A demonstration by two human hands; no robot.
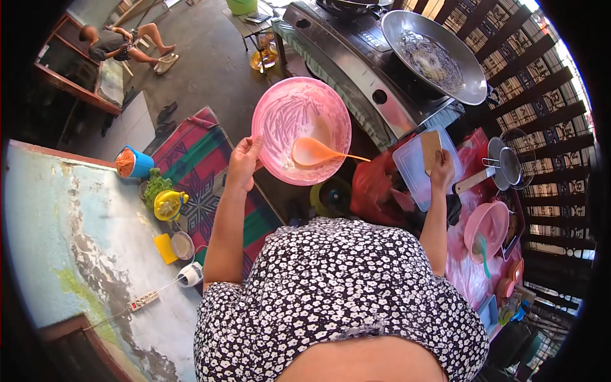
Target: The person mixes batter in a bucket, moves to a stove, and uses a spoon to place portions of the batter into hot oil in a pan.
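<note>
My left hand (244,162) grips the rim of a pink plastic bowl (272,119), which is tilted and smeared inside with pale batter. An orange plastic ladle (311,152) rests in the bowl, its handle sticking out over the right rim. Between the fingers of my right hand (441,169) is a flat brown slab (431,147); its material is unclear. Just behind the slab is a translucent plastic container (411,176), on or beside red plastic sheeting (377,184). Beyond both hands, a wok (396,28) on a gas stove (348,62) holds bubbling oil with a pale piece frying.
On the right are a mesh strainer (510,164), a pink bowl (497,217) with a green spoon, and a slatted wall (539,105). To the left, a patterned mat (200,191) bears a blue container (137,162) and leafy greens (159,185). A person (110,46) sits far left.
</note>
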